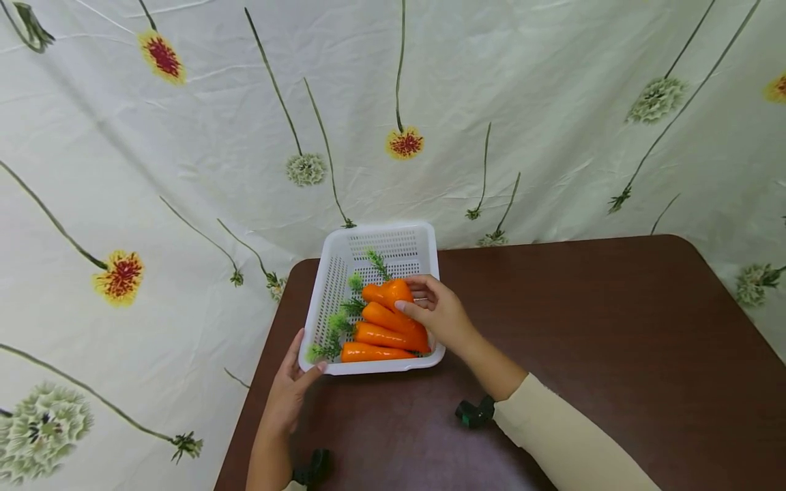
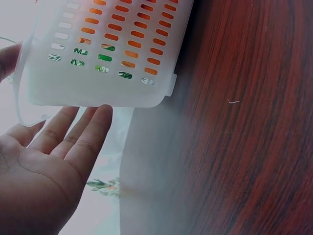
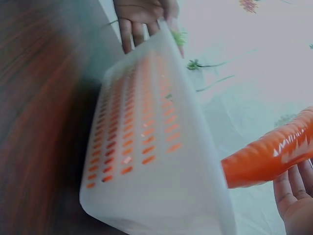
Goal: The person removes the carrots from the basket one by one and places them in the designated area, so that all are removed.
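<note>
Glossy orange plastic marks the top carrot point(image 1: 389, 293), probably light, stiff and a little slippery, best taken round its thick body rather than the feathery green top. It lies uppermost of four carrots in the white basket point(image 1: 325, 286) at the table's point(image 1: 614, 327) far left corner. The right hand point(image 1: 437, 314) reaches in over the right rim, fingers and thumb curled round that carrot. The left hand point(image 1: 293, 389) steadies the basket's near left corner, fingers straight and together beneath it, thumb on the rim.

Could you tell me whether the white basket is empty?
No, the white basket holds four orange carrots, and the right hand grips the top one.
</note>
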